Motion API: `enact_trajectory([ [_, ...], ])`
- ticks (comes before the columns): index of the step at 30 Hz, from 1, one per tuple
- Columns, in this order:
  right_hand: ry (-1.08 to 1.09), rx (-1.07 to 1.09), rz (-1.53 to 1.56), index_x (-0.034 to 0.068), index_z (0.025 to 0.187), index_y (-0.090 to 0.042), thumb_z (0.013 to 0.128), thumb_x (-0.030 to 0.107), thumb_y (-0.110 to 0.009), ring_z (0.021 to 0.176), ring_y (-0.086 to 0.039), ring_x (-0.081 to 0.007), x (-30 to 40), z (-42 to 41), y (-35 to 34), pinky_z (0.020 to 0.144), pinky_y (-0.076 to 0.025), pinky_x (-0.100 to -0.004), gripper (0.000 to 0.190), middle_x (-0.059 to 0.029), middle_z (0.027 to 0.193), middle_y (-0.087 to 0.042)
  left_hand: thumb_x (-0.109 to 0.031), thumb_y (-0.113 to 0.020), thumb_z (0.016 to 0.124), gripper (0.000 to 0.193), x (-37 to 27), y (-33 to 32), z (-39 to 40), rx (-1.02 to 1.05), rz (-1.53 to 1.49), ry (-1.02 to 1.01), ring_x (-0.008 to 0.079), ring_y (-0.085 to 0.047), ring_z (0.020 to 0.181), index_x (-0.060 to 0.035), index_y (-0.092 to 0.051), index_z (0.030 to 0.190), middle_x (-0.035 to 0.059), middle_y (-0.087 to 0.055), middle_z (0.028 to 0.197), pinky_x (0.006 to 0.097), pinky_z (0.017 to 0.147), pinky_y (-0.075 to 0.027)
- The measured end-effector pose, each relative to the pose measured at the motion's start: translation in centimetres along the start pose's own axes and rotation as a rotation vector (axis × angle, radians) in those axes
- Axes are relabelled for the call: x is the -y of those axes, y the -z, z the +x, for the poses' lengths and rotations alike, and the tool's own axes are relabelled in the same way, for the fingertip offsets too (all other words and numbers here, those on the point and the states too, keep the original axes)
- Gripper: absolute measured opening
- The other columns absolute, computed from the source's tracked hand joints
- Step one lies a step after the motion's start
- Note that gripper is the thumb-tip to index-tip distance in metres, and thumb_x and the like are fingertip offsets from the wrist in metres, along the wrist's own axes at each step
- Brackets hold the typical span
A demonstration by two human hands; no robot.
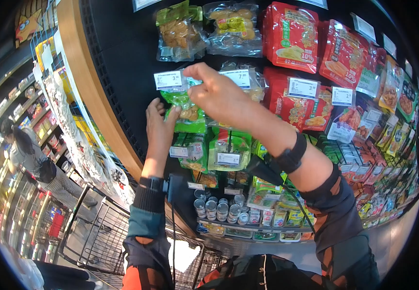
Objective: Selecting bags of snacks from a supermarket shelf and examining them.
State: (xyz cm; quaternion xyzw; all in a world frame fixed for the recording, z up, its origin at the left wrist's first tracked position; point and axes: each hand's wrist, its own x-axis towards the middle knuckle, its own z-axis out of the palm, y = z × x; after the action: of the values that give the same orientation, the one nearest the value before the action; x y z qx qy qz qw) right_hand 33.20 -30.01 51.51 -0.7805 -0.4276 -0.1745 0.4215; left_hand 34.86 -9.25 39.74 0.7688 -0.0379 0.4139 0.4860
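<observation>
My left hand (161,125) is at the left edge of a green snack pouch (189,117) with a clear window, its thumb on the pouch's front and its fingers curled by the edge. From the right, my right hand (215,94) reaches over the pouch's upper part. Its index finger is at the right edge of a white price tag (168,80), and the other fingers are bent in; what they grip is hidden. A second price tag (237,79) is partly behind this hand. The pouch is at a black display panel (122,61).
Red snack pouches (291,38) and clear vacuum packs (233,29) hang above. Lower down are more green pouches (230,150) and small round tubs (222,208). A wooden post (97,94) edges the panel. Black wire carts (99,232) and a person (31,156) are at left.
</observation>
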Motion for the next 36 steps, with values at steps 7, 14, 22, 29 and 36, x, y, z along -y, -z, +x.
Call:
enact_trajectory([
  [7,-0.037,0.115,0.482,0.000,0.139,-0.044,0.099,0.010,-0.056,0.122,-0.059,-0.0222,0.7,-11.5,-1.1,0.099,-0.049,-0.0348,0.043,-0.0146,0.132,-0.055,-0.027,-0.079,0.085,0.082,-2.9,-0.1,-4.5,-0.092,0.568,-0.382,0.0419,-0.038,0.140,0.0032,-0.037,0.147,0.0273,-0.042,0.148,0.0494,0.116,-0.029],
  [14,-0.334,0.217,0.626,-0.001,0.135,-0.045,0.099,0.008,-0.056,0.121,-0.060,-0.0241,-2.7,-22.6,-1.6,0.097,-0.051,-0.0352,0.039,-0.0152,0.130,-0.056,-0.027,-0.080,0.084,0.088,-3.1,-2.0,-3.6,-0.040,0.630,-0.283,0.0464,-0.039,0.137,-0.0041,-0.031,0.154,0.0316,-0.034,0.151,0.0507,0.113,-0.034],
  [22,-0.603,0.214,0.699,0.000,0.132,-0.049,0.102,0.010,-0.055,0.118,-0.061,-0.0176,-5.9,-29.6,-0.2,0.097,-0.049,-0.0324,0.033,-0.0094,0.124,-0.059,-0.017,-0.076,0.086,0.083,-1.7,-4.5,-1.5,-0.052,0.525,-0.285,0.0479,-0.041,0.135,-0.0040,-0.028,0.153,0.0324,-0.036,0.148,0.0492,0.110,-0.039],
  [29,-0.640,0.216,0.698,-0.002,0.134,-0.047,0.101,0.013,-0.058,0.114,-0.063,-0.0211,-7.3,-31.9,0.5,0.098,-0.050,-0.0333,0.037,-0.0160,0.128,-0.060,-0.019,-0.075,0.088,0.080,-1.9,-6.0,-0.2,-0.047,0.633,-0.216,0.0467,-0.044,0.133,-0.0076,-0.030,0.154,0.0313,-0.039,0.146,0.0502,0.107,-0.040],
  [36,-0.752,0.184,0.861,-0.001,0.135,-0.046,0.102,0.012,-0.057,0.117,-0.062,-0.0195,-7.9,-34.6,1.8,0.099,-0.049,-0.0339,0.038,-0.0155,0.130,-0.059,-0.019,-0.071,0.091,0.068,-3.8,-5.2,-3.4,-0.100,0.683,-0.315,0.0435,-0.047,0.131,-0.0018,-0.039,0.148,0.0267,-0.046,0.142,0.0482,0.107,-0.040],
])
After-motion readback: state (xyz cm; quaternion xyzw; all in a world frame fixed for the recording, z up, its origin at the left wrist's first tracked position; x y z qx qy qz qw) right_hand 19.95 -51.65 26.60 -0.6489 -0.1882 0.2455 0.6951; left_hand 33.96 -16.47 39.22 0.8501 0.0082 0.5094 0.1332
